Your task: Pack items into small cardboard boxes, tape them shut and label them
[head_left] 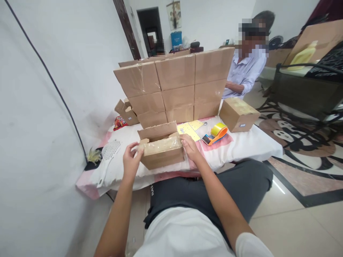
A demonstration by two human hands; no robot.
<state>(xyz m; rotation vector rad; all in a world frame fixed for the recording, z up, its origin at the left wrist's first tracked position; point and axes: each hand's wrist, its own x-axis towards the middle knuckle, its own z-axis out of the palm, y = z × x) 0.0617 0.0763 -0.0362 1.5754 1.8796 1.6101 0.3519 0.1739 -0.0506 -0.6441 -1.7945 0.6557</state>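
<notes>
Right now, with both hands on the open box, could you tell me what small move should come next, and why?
Probably fold the raised back flap down. The open box has the left hand and right hand at its two ends, a clear-wrapped item fills it, and the tape dispenser lies beside the right hand.

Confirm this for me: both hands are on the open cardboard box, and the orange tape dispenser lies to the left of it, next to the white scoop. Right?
Not quite. In the head view the tape dispenser lies right of the open cardboard box, beyond the right hand. The left hand is on the box too; the white scoop lies on its left.
</notes>
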